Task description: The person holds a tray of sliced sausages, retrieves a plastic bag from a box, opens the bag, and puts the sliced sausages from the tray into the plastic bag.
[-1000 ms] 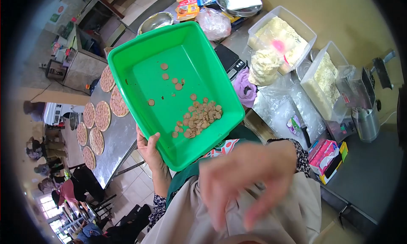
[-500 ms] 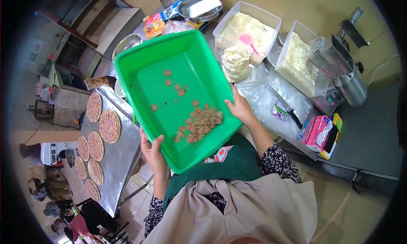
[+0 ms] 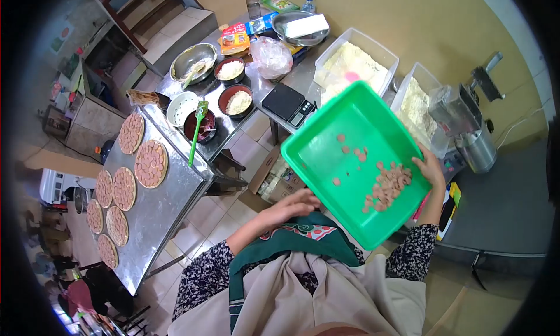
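Green tub [image 3: 324,155]: right of the frame's centre, held up in front of the apron [image 3: 280,248], its hollow turned towards the camera so that everything inside shows.
Right hand [image 3: 430,168]: grips the tub's rim at the right of the frame; how the fingers wrap behind the wall is partly hidden. This hold seems to carry most of the weight, close to the heavier end.
Left hand [image 3: 290,209]: lower centre, fingers loosely stretched towards the tub's left edge, gripping nothing that shows; whether the tips touch the plastic I cannot tell.
Slices [image 3: 389,190]: brown discs, heaped in the tub's lower right, probably because it tips that way; a few lie scattered higher up, apart from the heap.
Pizzas [image 3: 151,164]: left of the frame, spread flat in one layer on the steel tabletop [image 3: 143,234], likely so that each topped face stays undisturbed.
Spatula [image 3: 193,146]: upper left, its head over the red bowl [image 3: 190,128] and its handle sticking out past the rim, which seems to keep the grip within reach.
Scale [image 3: 283,101]: upper centre, near the table's edge, its display facing the wearer's side, presumably for easy reading.
Bins [image 3: 373,44]: upper right, lidless, leaving the pale shreds [image 3: 356,64] easy to reach.
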The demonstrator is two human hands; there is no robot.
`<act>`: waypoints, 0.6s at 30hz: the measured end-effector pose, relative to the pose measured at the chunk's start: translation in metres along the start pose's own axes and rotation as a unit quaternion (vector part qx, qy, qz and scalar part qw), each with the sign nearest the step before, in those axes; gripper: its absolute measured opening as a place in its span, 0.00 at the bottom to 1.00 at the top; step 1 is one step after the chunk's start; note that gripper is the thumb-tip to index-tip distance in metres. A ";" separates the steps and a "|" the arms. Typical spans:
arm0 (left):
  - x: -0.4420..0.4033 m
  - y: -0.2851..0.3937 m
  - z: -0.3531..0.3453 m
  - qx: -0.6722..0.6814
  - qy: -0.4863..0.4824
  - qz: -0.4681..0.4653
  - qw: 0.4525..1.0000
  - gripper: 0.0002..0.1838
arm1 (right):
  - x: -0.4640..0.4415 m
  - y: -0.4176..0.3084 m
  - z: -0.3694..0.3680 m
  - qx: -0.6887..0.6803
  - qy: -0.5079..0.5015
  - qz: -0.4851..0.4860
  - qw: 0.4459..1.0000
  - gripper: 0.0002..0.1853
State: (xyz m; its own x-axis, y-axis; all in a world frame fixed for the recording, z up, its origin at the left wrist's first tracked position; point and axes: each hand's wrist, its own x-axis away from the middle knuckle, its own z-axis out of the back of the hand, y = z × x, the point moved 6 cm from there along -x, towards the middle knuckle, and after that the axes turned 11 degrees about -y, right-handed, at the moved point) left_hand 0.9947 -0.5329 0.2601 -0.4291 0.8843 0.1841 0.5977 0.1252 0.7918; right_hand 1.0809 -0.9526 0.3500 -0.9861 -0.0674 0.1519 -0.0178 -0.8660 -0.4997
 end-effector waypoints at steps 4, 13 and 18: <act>-0.034 -0.024 -0.005 -0.048 -0.099 0.082 0.990 0.36 | -0.006 0.038 0.000 0.083 -0.057 -0.068 0.993 0.28; -0.090 -0.038 0.036 -0.214 -0.102 0.157 0.959 0.39 | -0.043 0.097 -0.016 0.021 -0.065 -0.107 0.992 0.27; -0.109 -0.053 0.057 -0.145 -0.104 0.181 0.967 0.38 | -0.049 0.101 -0.019 0.069 -0.059 -0.125 0.988 0.23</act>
State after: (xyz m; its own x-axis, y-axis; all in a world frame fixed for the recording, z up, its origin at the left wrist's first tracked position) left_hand 1.0484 -0.6108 0.1649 -0.0638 0.9215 0.3830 0.4555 -0.3145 0.8328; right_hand 1.1240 -1.0273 0.2764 -0.9275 0.1066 0.3584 -0.2276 -0.9214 -0.3149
